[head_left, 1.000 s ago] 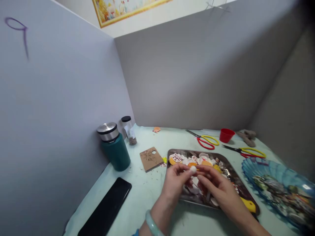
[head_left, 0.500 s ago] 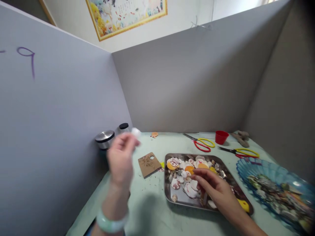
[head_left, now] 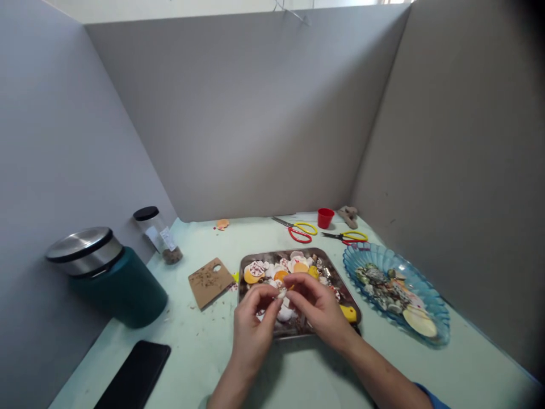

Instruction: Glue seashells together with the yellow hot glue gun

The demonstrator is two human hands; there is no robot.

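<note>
My left hand [head_left: 252, 324] and my right hand [head_left: 317, 304] meet over the near part of a metal tray [head_left: 351, 304] and pinch a small pale shell [head_left: 281, 293] between their fingertips. The tray holds several white, orange and speckled shells [head_left: 276, 270]. Both hands are closed in a pinch, thumbs and forefingers pressed together. A yellow piece [head_left: 349, 312] lies on the tray's right near corner, just beside my right hand.
A blue glass dish [head_left: 434, 332] with shells stands right of the tray. Two yellow-handled scissors [head_left: 298, 229] [head_left: 347, 236], a red cup [head_left: 325, 217], a teal flask [head_left: 110, 278], a small jar [head_left: 158, 234], a cardboard piece [head_left: 210, 280] and a black phone [head_left: 134, 378] lie on the pale green table [head_left: 204, 352]. Grey partitions enclose it.
My left hand, raised to the left with a white shell half a second ago, has come back down to the tray and meets my right hand. The camera view has shifted right.
</note>
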